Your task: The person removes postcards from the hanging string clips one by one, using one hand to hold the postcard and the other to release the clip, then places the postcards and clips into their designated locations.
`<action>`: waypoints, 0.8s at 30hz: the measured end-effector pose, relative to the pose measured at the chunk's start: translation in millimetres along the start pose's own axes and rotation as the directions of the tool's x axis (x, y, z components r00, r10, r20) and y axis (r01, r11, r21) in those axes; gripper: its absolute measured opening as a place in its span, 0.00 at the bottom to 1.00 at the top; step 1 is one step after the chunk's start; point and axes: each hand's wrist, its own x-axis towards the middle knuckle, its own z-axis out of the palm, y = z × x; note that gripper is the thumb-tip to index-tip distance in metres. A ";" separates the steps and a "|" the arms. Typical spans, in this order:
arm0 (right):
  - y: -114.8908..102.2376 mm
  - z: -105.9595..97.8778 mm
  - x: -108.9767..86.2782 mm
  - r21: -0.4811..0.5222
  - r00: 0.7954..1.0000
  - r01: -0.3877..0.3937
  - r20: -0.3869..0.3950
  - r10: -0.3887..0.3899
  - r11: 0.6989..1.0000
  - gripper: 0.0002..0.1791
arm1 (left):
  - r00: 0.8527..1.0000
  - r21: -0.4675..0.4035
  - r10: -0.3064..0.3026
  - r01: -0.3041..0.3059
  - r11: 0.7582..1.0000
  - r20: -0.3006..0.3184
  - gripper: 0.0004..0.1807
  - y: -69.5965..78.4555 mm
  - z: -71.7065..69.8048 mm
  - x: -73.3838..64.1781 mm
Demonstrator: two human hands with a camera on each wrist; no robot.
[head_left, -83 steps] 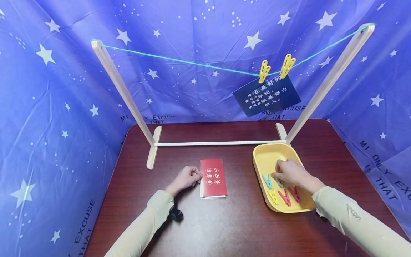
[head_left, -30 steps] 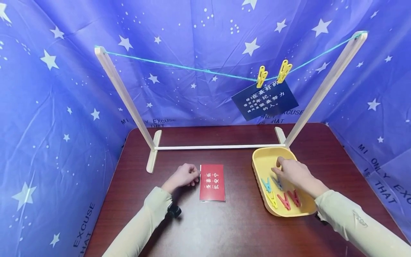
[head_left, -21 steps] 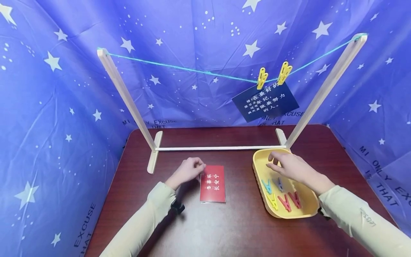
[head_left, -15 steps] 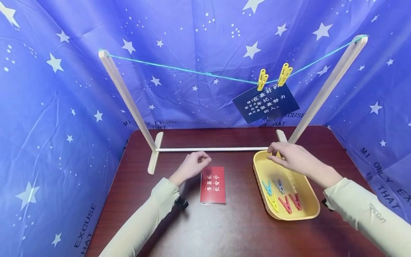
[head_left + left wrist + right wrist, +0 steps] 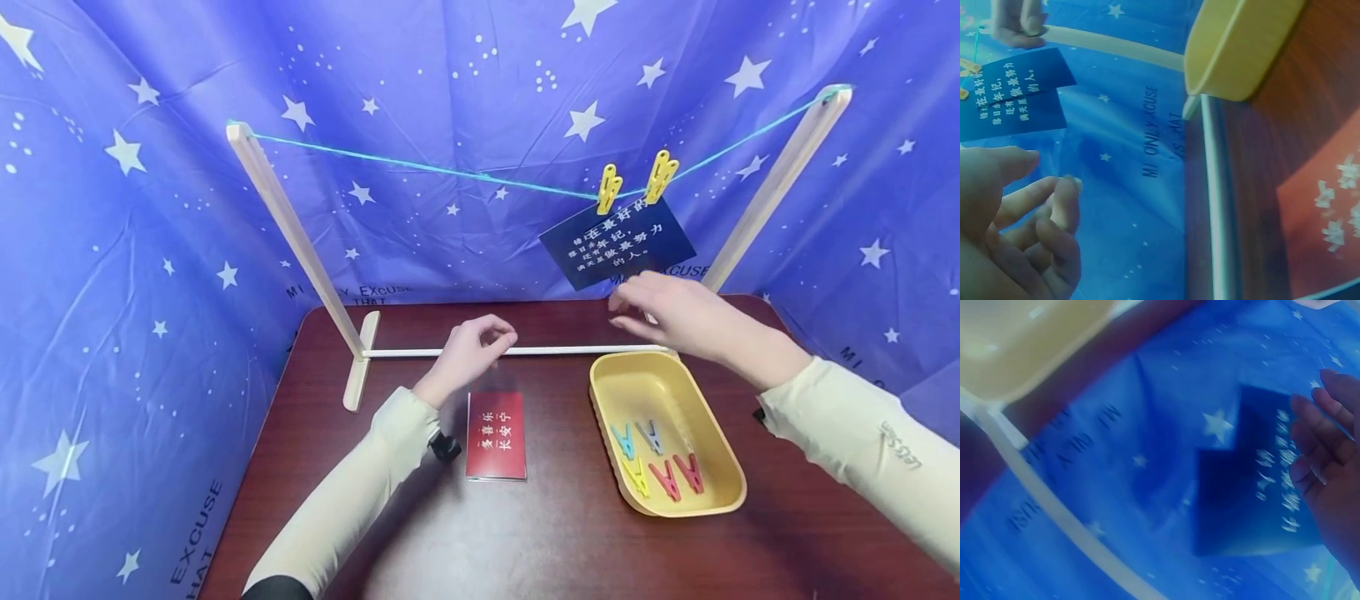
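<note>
My left hand (image 5: 468,354) hovers past the far edge of the red card (image 5: 495,458), near the stand's crossbar. Its thumb and bent fingers are apart in the left wrist view, with nothing between them. Below the hanging dark blue card (image 5: 618,242) is my right hand (image 5: 678,312), raised with loosely bent fingers; I see nothing in it. Two yellow clothespins (image 5: 660,177) clip the blue card to a green string (image 5: 420,165). Both wrist views show a notched outline on the blue card; whether it is folded or two cards, I cannot tell.
A yellow tray (image 5: 652,383) stands at the right, holding blue, grey, yellow and red clothespins (image 5: 664,481). The wooden stand's posts (image 5: 296,237) rise left and right, joined low by a white crossbar (image 5: 408,353). A starry blue curtain (image 5: 450,75) surrounds the table.
My right hand has come out of the tray and risen toward the blue card. My left hand has left the red card's edge and moved up and right.
</note>
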 end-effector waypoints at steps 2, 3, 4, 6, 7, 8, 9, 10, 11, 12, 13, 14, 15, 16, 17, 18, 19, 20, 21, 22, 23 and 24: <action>1.6 -9.9 9.0 -0.010 1.000 0.011 -0.005 -0.011 1.000 0.13 | 0.999 -0.013 0.022 -0.022 1.000 -0.030 0.10 5.4 0.0 7.1; 2.0 -15.3 13.5 -0.016 1.000 0.011 -0.002 -0.011 1.000 0.13 | 0.999 -0.020 0.029 -0.030 0.999 -0.041 0.10 8.1 0.0 10.7; 1.9 -21.4 18.1 -0.022 1.000 0.013 0.002 -0.013 1.000 0.12 | 0.998 -0.030 0.037 -0.038 0.999 -0.052 0.10 10.8 0.0 14.0; 2.8 -31.9 26.4 -0.039 1.000 0.019 0.003 -0.019 0.999 0.12 | 0.996 -0.041 0.049 -0.052 0.998 -0.071 0.11 16.0 0.0 20.5; 3.2 -36.8 30.4 -0.050 1.000 0.023 0.002 -0.023 0.998 0.12 | 0.995 -0.046 0.057 -0.060 0.997 -0.080 0.11 18.7 -0.1 23.6; 3.3 -41.7 34.5 -0.061 1.000 0.030 0.001 -0.030 0.998 0.12 | 0.994 -0.050 0.060 -0.065 0.997 -0.087 0.11 20.9 -0.2 26.7; 3.7 -46.0 38.4 -0.069 0.999 0.039 -0.002 -0.039 0.997 0.13 | 0.993 -0.052 0.062 -0.068 0.996 -0.097 0.11 23.4 -0.4 29.5; 4.3 -50.0 42.2 -0.075 0.999 0.048 -0.006 -0.049 0.996 0.13 | 0.992 -0.062 0.063 -0.070 0.996 -0.108 0.11 25.7 -0.6 32.2; 4.6 -53.8 46.1 -0.079 0.998 0.056 -0.007 -0.056 0.995 0.13 | 0.991 -0.071 0.064 -0.073 0.995 -0.121 0.11 27.9 -0.7 34.9; 4.9 -57.5 49.8 -0.082 0.998 0.060 -0.007 -0.061 0.995 0.14 | 0.989 -0.081 0.064 -0.075 0.994 -0.131 0.11 29.7 -0.6 37.5; 5.0 -61.2 53.3 -0.086 0.998 0.062 -0.004 -0.063 0.994 0.14 | 0.988 -0.091 0.062 -0.075 0.993 -0.141 0.11 31.5 -0.4 40.2; 5.1 -65.0 56.6 -0.089 0.998 0.063 0.001 -0.064 0.994 0.14 | 0.987 -0.098 0.061 -0.076 0.992 -0.150 0.11 33.0 -0.1 42.8; 5.4 -68.9 59.9 -0.094 0.998 0.058 0.007 -0.058 0.994 0.14 | 0.986 -0.108 0.060 -0.078 0.991 -0.158 0.11 34.8 0.1 45.2; 5.7 -73.0 63.0 -0.098 0.999 0.048 0.011 -0.047 0.994 0.15 | 0.984 -0.118 0.059 -0.079 0.990 -0.167 0.11 36.1 0.5 47.6; 6.2 -77.1 66.2 -0.098 0.999 0.034 0.015 -0.033 0.995 0.14 | 0.983 -0.123 0.059 -0.081 0.989 -0.173 0.11 37.4 0.8 49.9; 6.8 -81.3 69.2 -0.100 1.000 0.017 0.017 -0.015 0.995 0.14 | 0.983 -0.127 0.057 -0.081 0.989 -0.177 0.11 38.5 1.0 52.0; 7.7 -85.6 72.0 -0.101 1.000 -0.003 0.019 0.005 0.995 0.14 | 0.982 -0.132 0.056 -0.081 0.988 -0.180 0.12 39.6 1.3 54.1; 8.7 -89.9 74.7 -0.098 1.000 -0.024 0.016 0.026 0.995 0.13 | 0.982 -0.141 0.053 -0.080 0.987 -0.180 0.12 40.6 1.5 55.9; 10.1 -94.1 77.4 -0.093 0.999 -0.046 0.008 0.046 0.995 0.13 | 0.982 -0.150 0.049 -0.077 0.986 -0.180 0.12 41.3 1.8 57.7; 11.7 -97.6 80.1 -0.089 0.998 -0.065 -0.001 0.065 0.994 0.13 | 0.983 -0.161 0.046 -0.075 0.984 -0.179 0.12 42.1 1.9 59.1; 13.1 -101.2 83.1 -0.081 0.997 -0.080 -0.013 0.079 0.994 0.12 | 0.983 -0.173 0.042 -0.073 0.982 -0.178 0.12 42.8 1.9 60.5; 14.6 -104.5 86.3 -0.077 0.996 -0.091 -0.025 0.089 0.993 0.12 | 0.983 -0.182 0.036 -0.069 0.981 -0.178 0.13 43.4 1.8 61.8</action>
